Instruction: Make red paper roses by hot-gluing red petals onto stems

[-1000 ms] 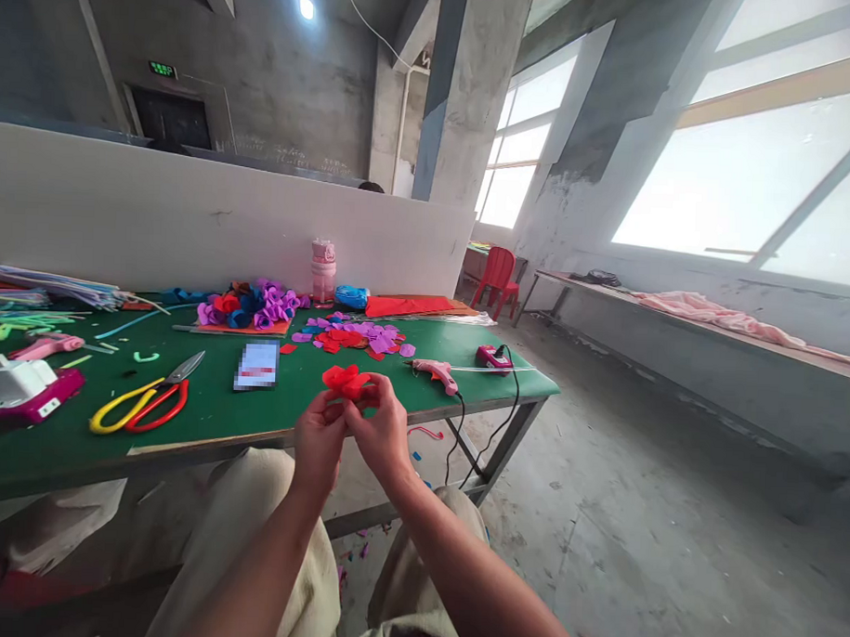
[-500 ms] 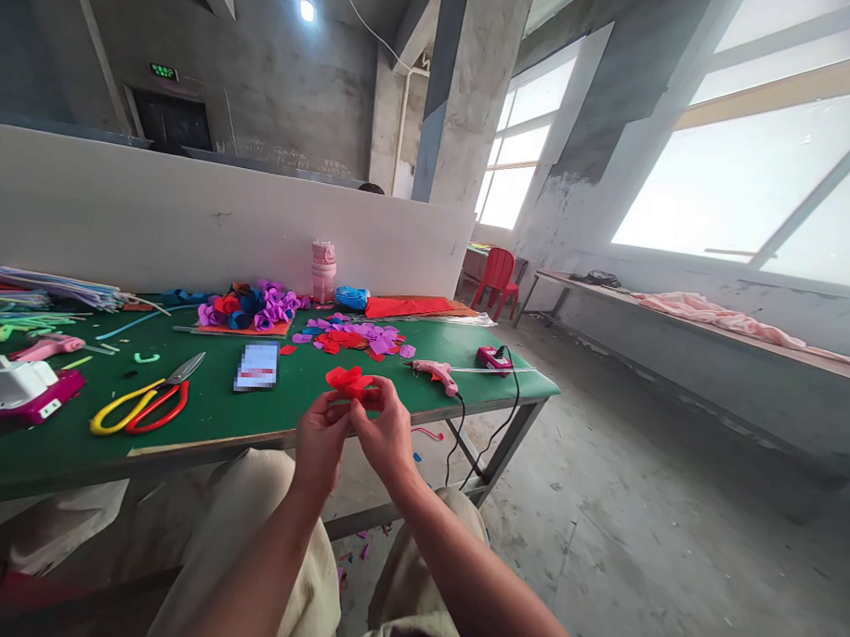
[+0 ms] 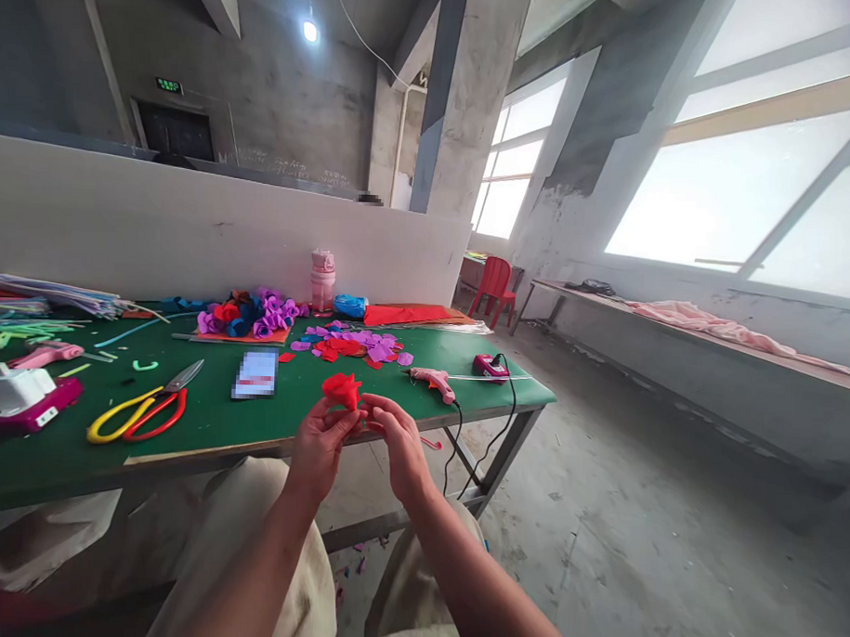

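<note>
A small red paper flower (image 3: pixel 342 390) is held in front of me, just over the table's front edge. My left hand (image 3: pixel 320 443) pinches it from below between thumb and fingers. Close on its right is my right hand (image 3: pixel 401 446), its fingers apart and curved toward the flower, with nothing I can make out between them. A pink glue gun (image 3: pixel 433 382) lies on the green table (image 3: pixel 212 418) to the right of the hands. Behind the flower are scattered red and purple paper petals (image 3: pixel 361 344).
Yellow-and-red scissors (image 3: pixel 143 409), a phone (image 3: pixel 255 374) and a pile of curled paper flowers (image 3: pixel 254 313) lie left. A pink bottle (image 3: pixel 322 280) stands at the back. A power strip (image 3: pixel 491 366) sits right, its cable hanging over the edge.
My right hand has drawn back to the right from the red flower and its fingers have spread. The flower, still in my left hand, has turned and looks more upright.
</note>
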Tool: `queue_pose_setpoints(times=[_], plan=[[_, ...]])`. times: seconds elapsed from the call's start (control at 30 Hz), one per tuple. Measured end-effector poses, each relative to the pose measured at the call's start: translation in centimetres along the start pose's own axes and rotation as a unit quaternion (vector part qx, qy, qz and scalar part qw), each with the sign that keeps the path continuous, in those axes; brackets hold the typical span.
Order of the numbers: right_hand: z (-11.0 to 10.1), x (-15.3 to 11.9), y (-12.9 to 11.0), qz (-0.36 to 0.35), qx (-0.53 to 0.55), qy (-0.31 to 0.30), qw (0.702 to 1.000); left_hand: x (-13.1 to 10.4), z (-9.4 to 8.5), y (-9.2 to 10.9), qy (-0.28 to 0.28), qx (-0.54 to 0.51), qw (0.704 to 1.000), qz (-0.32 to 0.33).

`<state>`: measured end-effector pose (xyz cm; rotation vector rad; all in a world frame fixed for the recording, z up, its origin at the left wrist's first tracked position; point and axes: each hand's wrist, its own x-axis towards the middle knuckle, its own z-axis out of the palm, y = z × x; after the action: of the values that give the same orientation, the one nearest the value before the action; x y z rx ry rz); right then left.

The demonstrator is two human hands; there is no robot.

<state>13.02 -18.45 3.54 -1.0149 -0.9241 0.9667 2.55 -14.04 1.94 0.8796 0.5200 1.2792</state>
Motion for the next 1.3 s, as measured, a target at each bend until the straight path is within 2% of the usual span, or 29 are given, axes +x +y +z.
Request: queue_pose_setpoints(times=[0.13, 0.3, 0.47, 0.6, 0.67, 0.77, 0.93, 1.03, 1.17, 1.3], plan=[[0.5, -0.2, -0.2, -0.012, 0.022, -0.025, 0.999, 0.1, 0.0, -0.2, -0.011, -0.002, 1.0, 0.008], [0.6, -0.6, 0.1, -0.082, -0.074, -0.005, 0.994, 0.1, -0.2, -0.3, 0.002, 0.042, 0.999, 0.023], [0.7, -1.4, -0.2, -0.175, -0.21, 0.01, 0.962, 0.0, -0.1, -0.1, 0.011, 0.069, 0.997, 0.013], [0.1, -2.0, -0.5, -0.24, -0.224, 0.04, 0.944, 0.1, -0.2, 0.3, 0.021, 0.036, 0.999, 0.011], [-0.7, -1.9, -0.2, -0.225, -0.205, 0.071, 0.95, 0.1, -0.4, 0.7, -0.002, 0.018, 1.0, 0.003], [-2.1, -1.4, 0.7, -0.143, -0.148, 0.104, 0.973, 0.1, -0.8, 1.3, -0.049, -0.005, 0.999, -0.013], [-3.5, -1.1, 1.4, -0.014, -0.028, 0.065, 0.997, -0.2, -0.8, 1.7, -0.098, 0.024, 0.995, -0.014], [-3.5, -1.6, 1.0, -0.004, -0.021, 0.027, 0.999, -0.6, -0.5, 1.4, -0.106, 0.086, 0.991, -0.004], [-2.8, -2.4, 0.4, -0.014, -0.04, -0.016, 0.999, -1.1, 0.2, 1.0, -0.09, 0.143, 0.986, -0.002], [-2.1, -2.7, 0.3, -0.012, -0.063, -0.015, 0.998, -1.6, 0.9, 0.7, -0.088, 0.169, 0.982, 0.015]])
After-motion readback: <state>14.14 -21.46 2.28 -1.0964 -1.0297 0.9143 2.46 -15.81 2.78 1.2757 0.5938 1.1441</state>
